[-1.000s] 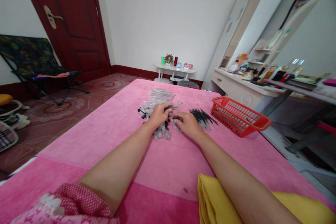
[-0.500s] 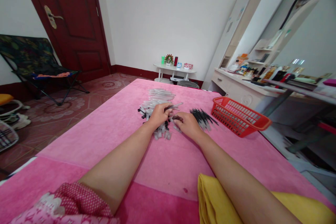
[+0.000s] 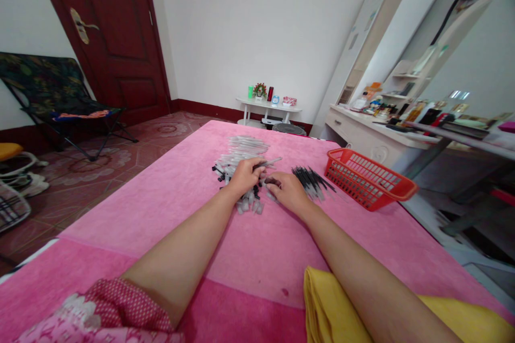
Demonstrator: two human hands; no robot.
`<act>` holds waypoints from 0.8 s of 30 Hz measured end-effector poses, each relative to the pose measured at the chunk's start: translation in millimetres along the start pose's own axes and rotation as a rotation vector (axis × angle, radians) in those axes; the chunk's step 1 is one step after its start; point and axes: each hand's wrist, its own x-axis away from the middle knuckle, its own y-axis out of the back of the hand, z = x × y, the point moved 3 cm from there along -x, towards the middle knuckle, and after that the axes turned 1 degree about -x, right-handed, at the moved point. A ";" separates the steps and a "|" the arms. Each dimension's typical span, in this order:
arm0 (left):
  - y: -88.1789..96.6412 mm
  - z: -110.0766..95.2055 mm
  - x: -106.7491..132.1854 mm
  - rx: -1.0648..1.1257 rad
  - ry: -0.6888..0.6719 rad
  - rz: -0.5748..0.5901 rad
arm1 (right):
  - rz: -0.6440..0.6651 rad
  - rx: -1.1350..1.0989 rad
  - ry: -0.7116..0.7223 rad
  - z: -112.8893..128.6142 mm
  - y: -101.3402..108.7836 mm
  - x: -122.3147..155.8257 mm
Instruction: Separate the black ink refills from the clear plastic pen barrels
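My left hand [image 3: 242, 176] is closed round a clear pen barrel [image 3: 270, 162] whose tip sticks out to the right. My right hand [image 3: 288, 191] rests beside it on the pink cloth [image 3: 169, 198], fingers curled and pinched over a small dark piece I cannot name. Both hands lie on a heap of small clear and black pen caps [image 3: 250, 204]. A pile of clear pen barrels [image 3: 244, 148] lies just beyond the left hand. A bundle of black refills [image 3: 310, 179] lies to the right of my right hand.
An empty red plastic basket [image 3: 368, 179] sits at the cloth's right edge. A yellow cloth [image 3: 322, 305] lies by my right forearm. Around the bed are a folding chair [image 3: 52, 99], a dark red door, a small white table [image 3: 267, 109] and a cluttered dresser [image 3: 386, 128].
Barely anything: both hands stay on the pen parts, the fingers shifting slightly. The view has drifted a touch.
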 end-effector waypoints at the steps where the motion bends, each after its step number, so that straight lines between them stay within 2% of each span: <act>1: 0.1 0.1 -0.2 -0.001 0.001 0.002 | 0.001 0.002 0.003 0.0 -0.1 0.2; 24: -1.1 0.9 0.3 -0.013 -0.014 0.008 | 0.020 0.016 0.016 -1.0 -3.8 1.4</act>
